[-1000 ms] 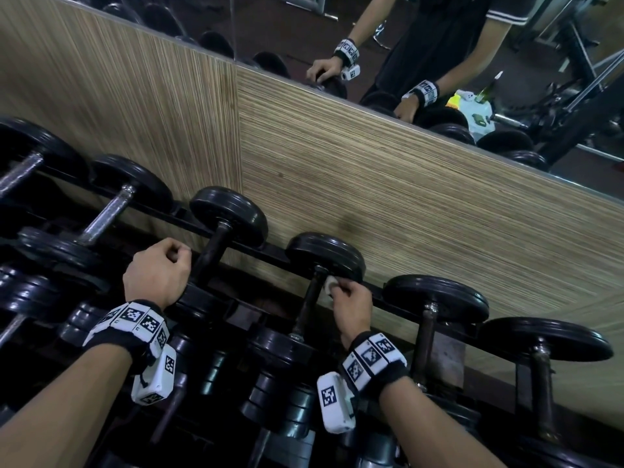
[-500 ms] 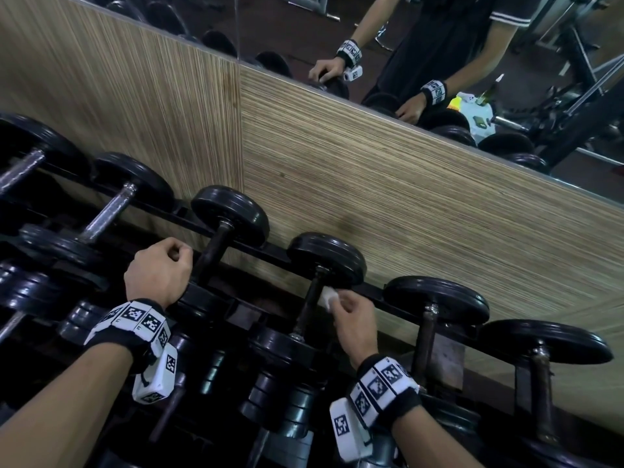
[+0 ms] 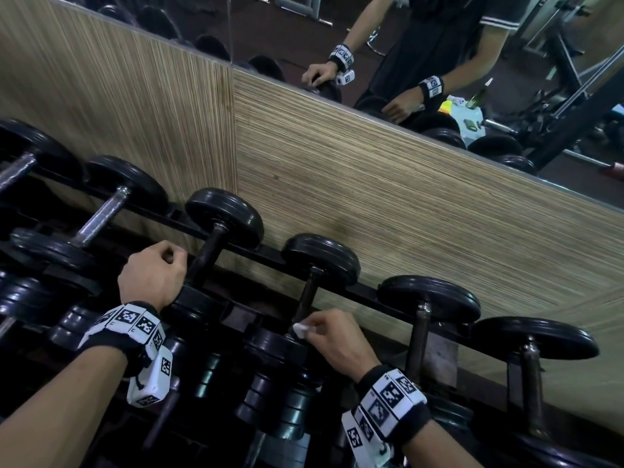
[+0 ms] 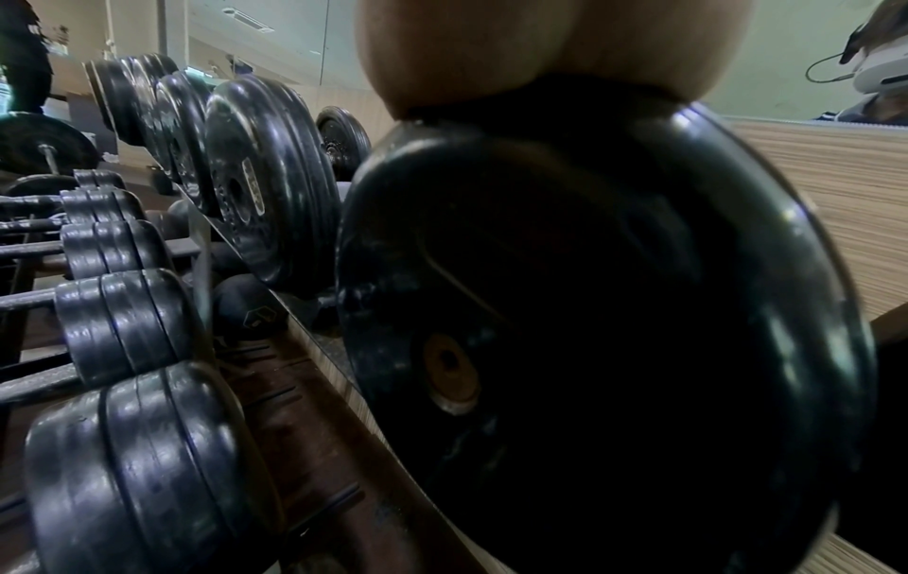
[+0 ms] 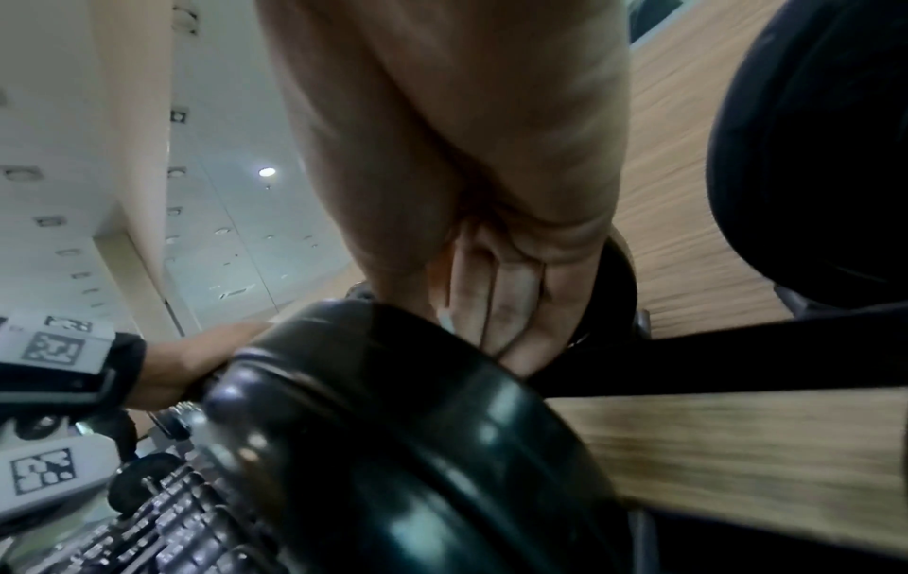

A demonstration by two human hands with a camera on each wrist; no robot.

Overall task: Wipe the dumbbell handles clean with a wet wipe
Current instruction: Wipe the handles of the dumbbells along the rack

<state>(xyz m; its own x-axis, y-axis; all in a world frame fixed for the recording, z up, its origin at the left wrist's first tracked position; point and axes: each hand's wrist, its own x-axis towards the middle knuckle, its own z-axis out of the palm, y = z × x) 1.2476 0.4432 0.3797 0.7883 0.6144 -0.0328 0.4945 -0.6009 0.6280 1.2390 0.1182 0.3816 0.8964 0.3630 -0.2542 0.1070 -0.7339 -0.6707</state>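
Only head view shows wet wipe [image 3: 301, 330]

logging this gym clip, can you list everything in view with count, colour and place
dumbbells: at least six on the top row, black plates, dark or silver handles, leaning on the rack; more on lower rows
rack: one, black, along the wall
wet wipe: one, white, against the lower end of the fourth handle from the left
wall panel: wood-striped, behind the rack
mirror: above the panel, reflecting the person and gym gear
wrist cameras: two, white with black markers, on black bands
left hand: fingers curled, resting on a dumbbell's near plate
right hand: fingers pinching the wipe
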